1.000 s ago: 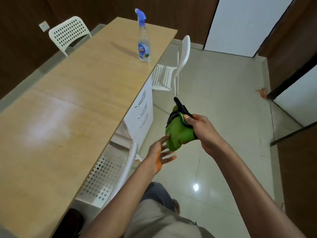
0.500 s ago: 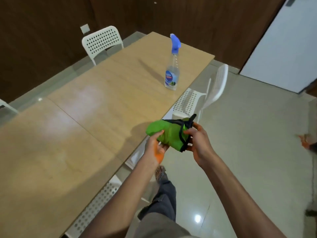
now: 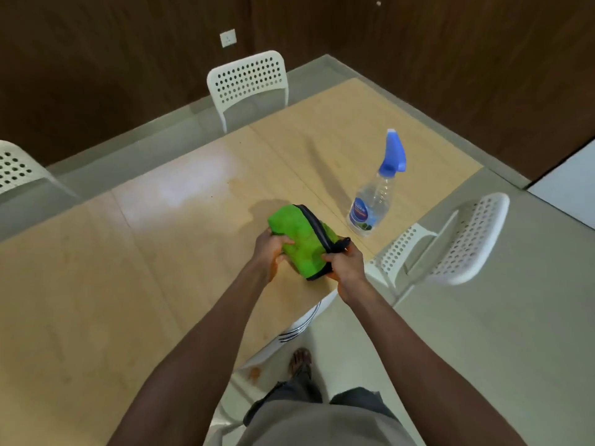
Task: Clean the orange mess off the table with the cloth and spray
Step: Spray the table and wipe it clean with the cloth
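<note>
Cloth (image 3: 302,239), gripped by left hand (image 3: 270,251) and right hand (image 3: 346,268), now above table (image 3: 161,284) instead of floor.

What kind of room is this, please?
Probably a meeting or dining room: a long light wooden table, white perforated plastic chairs around it, dark wood-panelled walls.

Dark wood panelling (image 3: 418,43) lines the walls, with a pale wall socket (image 3: 228,38) set in it. A long light-wood worktop (image 3: 96,284) catches a soft glare. White perforated chairs stand at its far side (image 3: 248,80), left edge (image 3: 14,165) and right (image 3: 463,243). The floor (image 3: 483,333) is glossy pale tile.
</note>
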